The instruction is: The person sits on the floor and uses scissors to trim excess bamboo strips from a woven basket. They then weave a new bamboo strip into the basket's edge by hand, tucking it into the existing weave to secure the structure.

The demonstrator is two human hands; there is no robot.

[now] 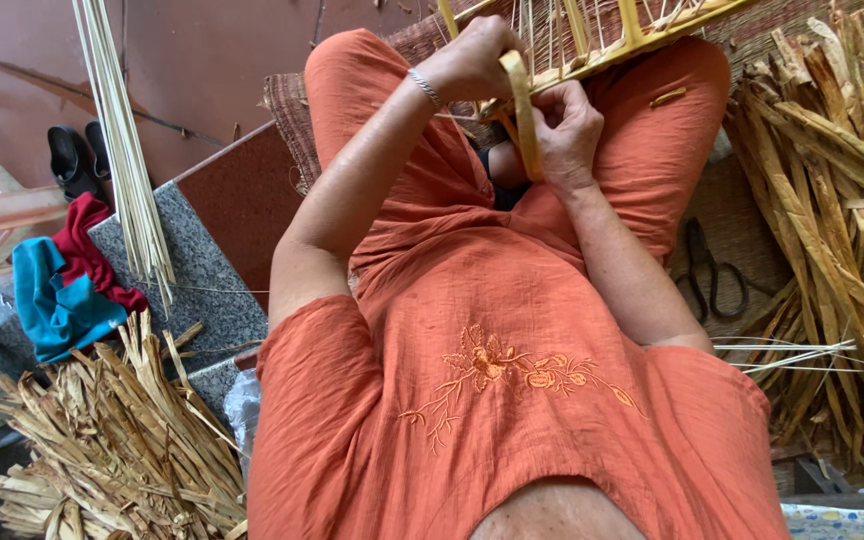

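I sit in orange clothes with a yellow woven frame [607, 45] resting on my knees at the top of the view. A flat yellowish dried strip [524, 110] runs down from the frame's edge. My left hand [467, 60], with a silver bracelet on the wrist, pinches the strip's upper end against the frame. Just below, my right hand [567, 135] is closed around the strip's lower part. Thin pale ribs stand in the frame behind the hands.
Black scissors [712, 272] lie on the mat by my right leg. Dried leaf strips are piled at right [832, 200] and lower left [112, 440]. A bundle of thin sticks [127, 150], a red and blue cloth [67, 285], black shoes [77, 155] and a granite step [197, 275] lie left.
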